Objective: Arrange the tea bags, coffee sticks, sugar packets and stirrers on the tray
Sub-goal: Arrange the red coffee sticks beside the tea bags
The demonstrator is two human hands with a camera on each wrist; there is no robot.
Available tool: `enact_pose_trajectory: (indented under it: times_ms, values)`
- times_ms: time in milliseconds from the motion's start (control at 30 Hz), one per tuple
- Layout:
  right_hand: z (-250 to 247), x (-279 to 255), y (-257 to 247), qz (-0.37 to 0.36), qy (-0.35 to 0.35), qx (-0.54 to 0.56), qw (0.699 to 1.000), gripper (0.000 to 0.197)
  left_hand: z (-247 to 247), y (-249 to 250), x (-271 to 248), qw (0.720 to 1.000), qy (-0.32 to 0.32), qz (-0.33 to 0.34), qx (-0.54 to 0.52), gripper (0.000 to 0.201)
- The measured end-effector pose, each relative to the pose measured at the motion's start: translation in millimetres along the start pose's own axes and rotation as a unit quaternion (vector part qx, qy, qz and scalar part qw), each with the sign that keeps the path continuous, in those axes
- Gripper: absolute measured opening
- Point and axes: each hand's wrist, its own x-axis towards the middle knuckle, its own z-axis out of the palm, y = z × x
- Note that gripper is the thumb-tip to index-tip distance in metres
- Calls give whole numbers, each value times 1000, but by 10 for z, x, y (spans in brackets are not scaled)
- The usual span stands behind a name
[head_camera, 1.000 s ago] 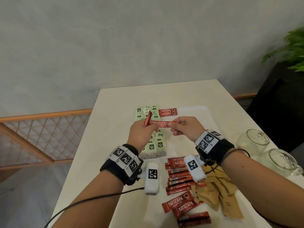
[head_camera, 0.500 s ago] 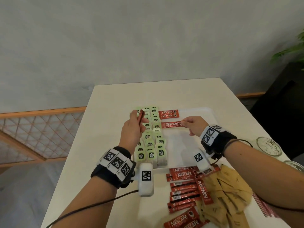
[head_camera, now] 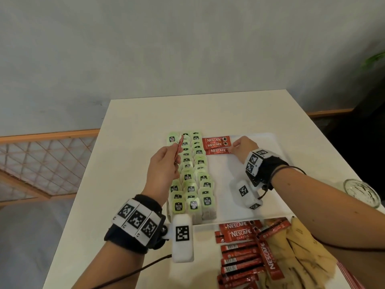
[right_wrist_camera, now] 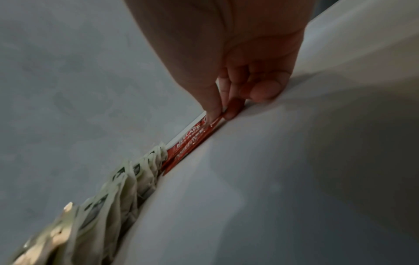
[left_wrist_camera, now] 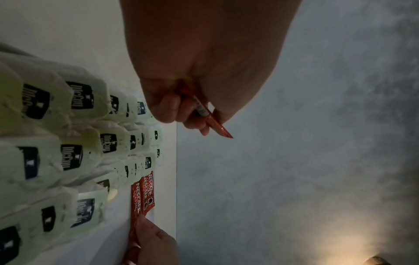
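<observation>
At centre frame, a person's right hand [head_camera: 243, 148] pinches the end of a red coffee stick [head_camera: 217, 151] lying on the white tray [head_camera: 277, 147], just below two others. The left hand [head_camera: 164, 165], fingers curled, grips another stick [head_camera: 179, 148] above the rows of green tea bags [head_camera: 192, 178].

L hand [head_camera: 164, 163] grips stick [head_camera: 178, 148]; R hand [head_camera: 243, 148] places another [head_camera: 217, 151]
</observation>
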Motion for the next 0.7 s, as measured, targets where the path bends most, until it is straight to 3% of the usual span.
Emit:
enact_pose_trajectory:
  times_ms: [233,433,567,700]
  values:
    - [31,46,-97,8,-2,-16,1000,30,-3,-85,34,1000,-7,-14,-27,17]
    - [-21,-18,-145,23,9,9,1000,41,-69,-149,8,999,-30,-10,23,13]
    - [-81,-198,-176,-24,45,24,998,39,-108,-186,-24,997,-45,2,64,25]
    - [-107,-455,-175,-92,5,143,985,29,-74,-135,-104,994,-51,20,94,31]
